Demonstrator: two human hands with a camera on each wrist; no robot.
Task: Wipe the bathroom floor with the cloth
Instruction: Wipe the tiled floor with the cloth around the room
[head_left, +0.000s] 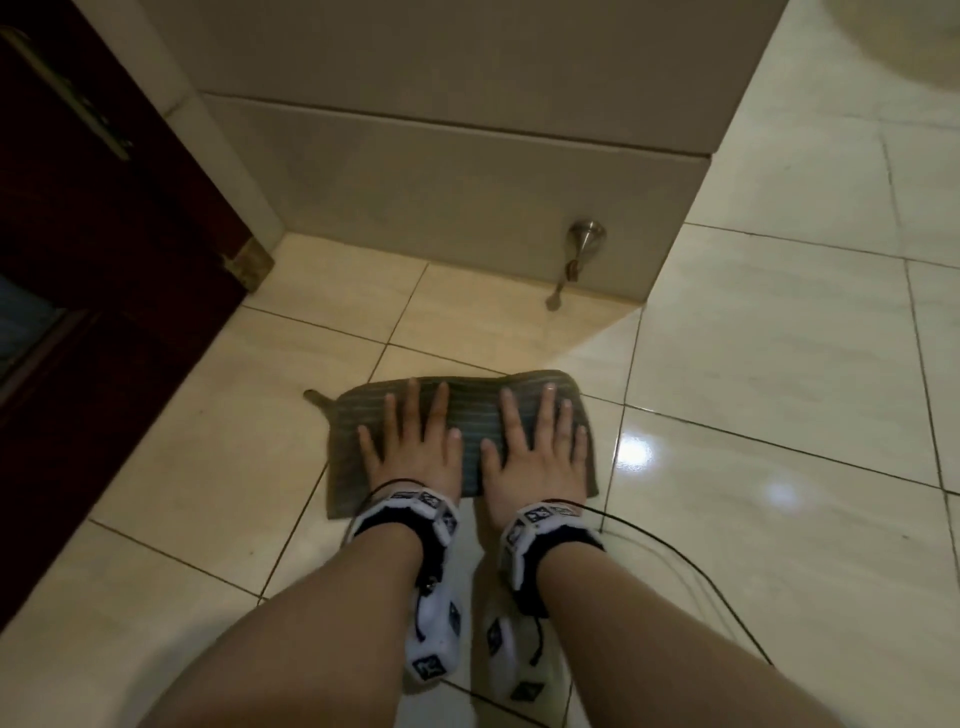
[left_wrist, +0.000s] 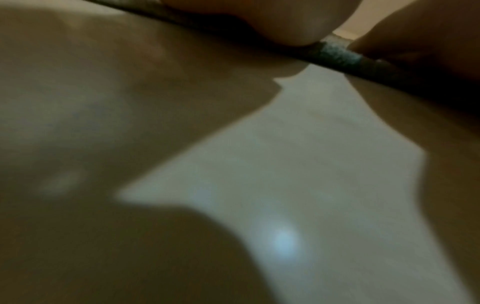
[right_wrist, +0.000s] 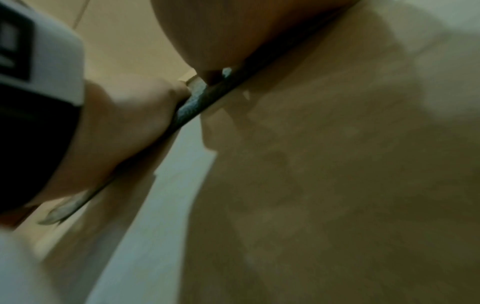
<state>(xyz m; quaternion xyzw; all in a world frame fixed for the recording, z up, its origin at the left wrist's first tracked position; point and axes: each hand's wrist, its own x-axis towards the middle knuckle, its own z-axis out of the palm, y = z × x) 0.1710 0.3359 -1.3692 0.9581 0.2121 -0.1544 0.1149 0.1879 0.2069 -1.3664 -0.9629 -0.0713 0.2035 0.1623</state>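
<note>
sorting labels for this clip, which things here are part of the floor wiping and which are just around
Part of the job:
cloth
left hand, pressing flat on it
right hand, pressing flat on it
tiled floor

Just around:
metal door stop
dark wooden door
black cable

Both hands flat on cloth
</note>
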